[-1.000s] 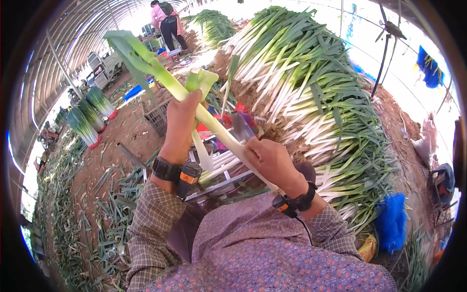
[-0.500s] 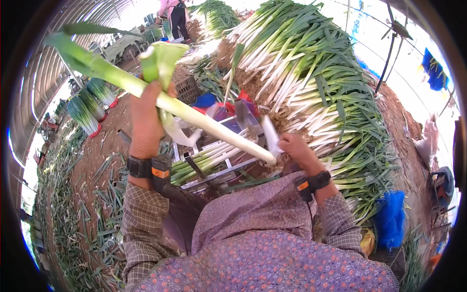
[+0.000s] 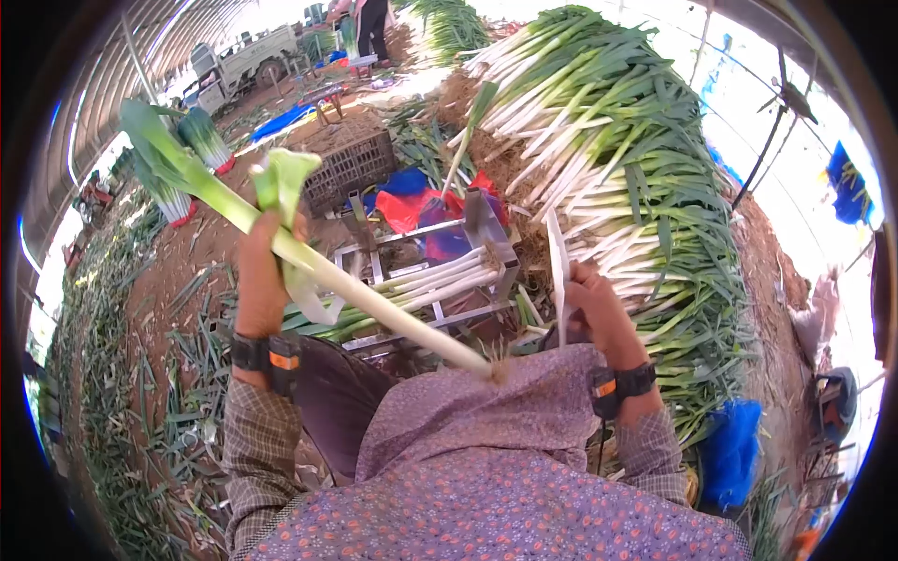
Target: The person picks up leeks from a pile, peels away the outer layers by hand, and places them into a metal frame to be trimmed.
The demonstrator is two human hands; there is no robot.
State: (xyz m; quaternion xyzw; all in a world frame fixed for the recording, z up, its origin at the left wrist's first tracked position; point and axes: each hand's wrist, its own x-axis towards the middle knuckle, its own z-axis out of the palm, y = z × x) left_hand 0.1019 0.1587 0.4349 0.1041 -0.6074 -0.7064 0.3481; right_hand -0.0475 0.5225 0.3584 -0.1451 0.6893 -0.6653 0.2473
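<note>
My left hand (image 3: 260, 285) is wrapped round the middle of a leek (image 3: 365, 294), which slants from green leaves at upper left to a rooted white end above my lap. A loosened outer leaf (image 3: 281, 182) folds out at the same grip, its pale end hanging below. My right hand (image 3: 597, 313), fingers closed, pinches a long white strip (image 3: 558, 271) that looks like a peeled leek layer. The strip is apart from the leek. Behind the leek, several trimmed leeks (image 3: 449, 283) lie across a metal frame (image 3: 458, 316).
A large heap of leeks (image 3: 636, 187) lies along the right. Beyond the frame are a plastic crate (image 3: 351, 168) and red sheeting (image 3: 402, 210). Bundled leeks (image 3: 204, 140) stand at left, near leaf scraps on the soil. Another person (image 3: 372, 28) stands at the back.
The leek's root end has moved left and down toward my lap, with the roots now showing. My right hand has moved right, taking the white strip away from the leek. The view has shifted.
</note>
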